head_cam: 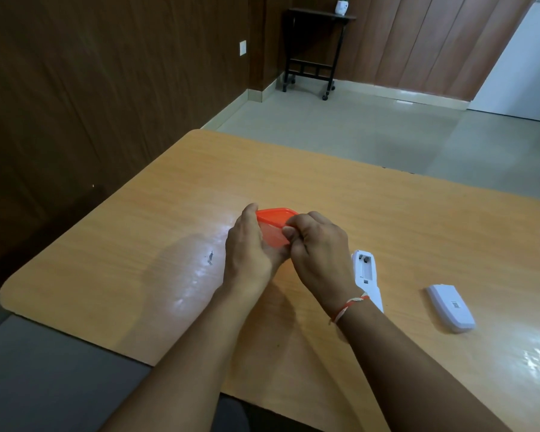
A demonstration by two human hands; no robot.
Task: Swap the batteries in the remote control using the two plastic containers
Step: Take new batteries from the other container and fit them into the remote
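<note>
Container: a small box with an orange lid [276, 216] is held just above the tabletop [387, 213], between both hands, near the middle of the near half.
Left hand: the left hand [247, 244] cups the box from the side and below, palm turned inward, thumb up against the far corner of the lid; its grip is closed on the box, steadying it.
Right hand: the right hand [317, 241] is bunched at the near right corner of the lid, fingertips pinched on the rim, knuckles up, wrist bent slightly down; it looks to be working the lid, though I can't tell whether prising it off or pressing it shut.
Why held so: one hand braces the body so the other can pull or push on a single corner without the box sliding.
Remote control: the remote [366, 274] lies face down just right of the right wrist, battery bay open; it looks empty, though I can't be sure.
Battery cover: the cover [451, 307] lies apart, farther right, set aside out of the way.
Second container: not visible from here.
Batteries: none in plain sight; possibly inside the box.
</note>
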